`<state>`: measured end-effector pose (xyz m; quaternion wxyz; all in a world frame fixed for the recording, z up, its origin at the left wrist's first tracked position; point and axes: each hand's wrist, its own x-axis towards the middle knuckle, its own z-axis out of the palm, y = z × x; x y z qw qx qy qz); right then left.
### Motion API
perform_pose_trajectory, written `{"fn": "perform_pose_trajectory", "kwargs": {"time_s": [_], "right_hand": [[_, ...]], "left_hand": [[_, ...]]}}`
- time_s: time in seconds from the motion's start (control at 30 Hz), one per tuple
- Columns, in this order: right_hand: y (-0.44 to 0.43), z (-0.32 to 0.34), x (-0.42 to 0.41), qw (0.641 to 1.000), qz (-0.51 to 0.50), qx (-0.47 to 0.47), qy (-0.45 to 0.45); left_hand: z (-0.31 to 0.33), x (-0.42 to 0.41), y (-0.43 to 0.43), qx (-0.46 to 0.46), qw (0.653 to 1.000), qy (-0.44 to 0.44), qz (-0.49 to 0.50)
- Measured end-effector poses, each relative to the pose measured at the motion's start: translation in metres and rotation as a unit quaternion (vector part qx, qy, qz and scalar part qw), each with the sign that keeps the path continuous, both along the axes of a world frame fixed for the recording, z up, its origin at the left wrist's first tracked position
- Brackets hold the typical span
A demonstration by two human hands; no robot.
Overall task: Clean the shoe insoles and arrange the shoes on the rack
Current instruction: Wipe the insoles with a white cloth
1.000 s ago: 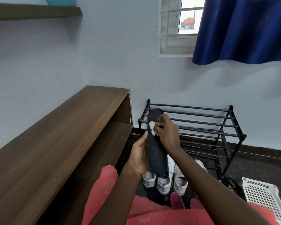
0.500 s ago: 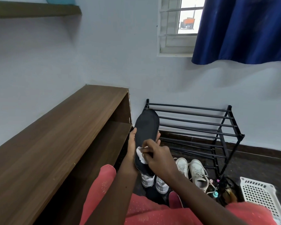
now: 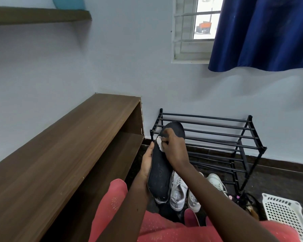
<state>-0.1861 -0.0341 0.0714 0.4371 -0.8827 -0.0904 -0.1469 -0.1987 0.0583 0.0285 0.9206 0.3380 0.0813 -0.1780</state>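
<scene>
A black insole (image 3: 159,173) stands nearly upright in front of me, toe end up. My left hand (image 3: 146,163) grips its left edge from behind. My right hand (image 3: 174,147) presses a small white wipe (image 3: 159,143) against the insole's upper part, fingers closed on the wipe. Below the insole, white sneakers (image 3: 178,191) sit on the dark floor, and another white shoe (image 3: 216,183) lies to the right. The black metal shoe rack (image 3: 217,135) stands against the wall behind, with no shoes on its visible bars.
A long brown wooden shelf unit (image 3: 68,154) runs along the left wall. A white perforated plastic basket (image 3: 285,217) sits at the lower right. My pink-clothed knees (image 3: 115,194) fill the bottom. A blue curtain (image 3: 262,32) hangs over the window above.
My right hand has slid the wipe from the insole's lower part up to near its toe end. The left hand keeps its hold; the insole has tilted slightly.
</scene>
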Motion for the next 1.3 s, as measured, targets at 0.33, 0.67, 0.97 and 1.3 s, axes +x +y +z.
{"fn": "perform_pose_trajectory", "kwargs": {"time_s": [0.33,0.67,0.97,1.3], "right_hand": [[0.003,-0.017,-0.057,0.996,0.073,-0.052,0.016],[-0.01,0.001,0.007,1.0,-0.021,-0.016,-0.008],[-0.017,-0.002,0.015,0.999,-0.03,0.032,-0.013],[-0.011,-0.014,-0.025,0.997,0.053,-0.051,-0.025]], "left_hand": [[-0.013,0.007,0.011,0.063,0.997,0.05,-0.011],[-0.004,-0.001,-0.007,0.035,0.999,-0.002,-0.04],[0.007,-0.009,-0.008,0.024,0.997,-0.03,-0.06],[-0.003,0.0,-0.006,0.033,0.999,0.01,-0.022]]}}
